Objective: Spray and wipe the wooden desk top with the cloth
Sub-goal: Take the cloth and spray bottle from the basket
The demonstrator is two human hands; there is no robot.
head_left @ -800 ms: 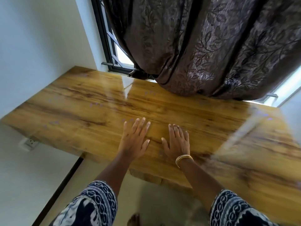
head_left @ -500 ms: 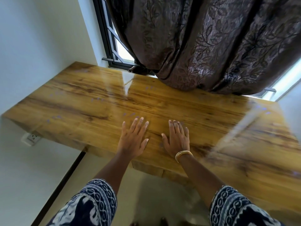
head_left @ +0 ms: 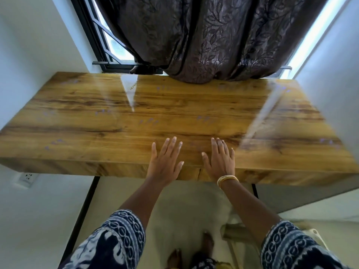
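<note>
We count one wooden desk top (head_left: 174, 117), two flat empty hands: left hand (head_left: 165, 162), right hand (head_left: 219, 160), one curtain (head_left: 209, 35), one wall socket (head_left: 27, 177).

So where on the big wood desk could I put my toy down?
Almost anywhere. The desk top is bare from the left wall across to the right wall. Only two spots are taken: the near middle edge, where the left hand and right hand lie flat, and the back middle, where the curtain hangs onto it.

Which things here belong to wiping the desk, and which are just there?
Belong to the job:
desk top
left hand
right hand
(no cloth or spray in view)

Just there:
curtain
window
wall socket
bangles
</note>
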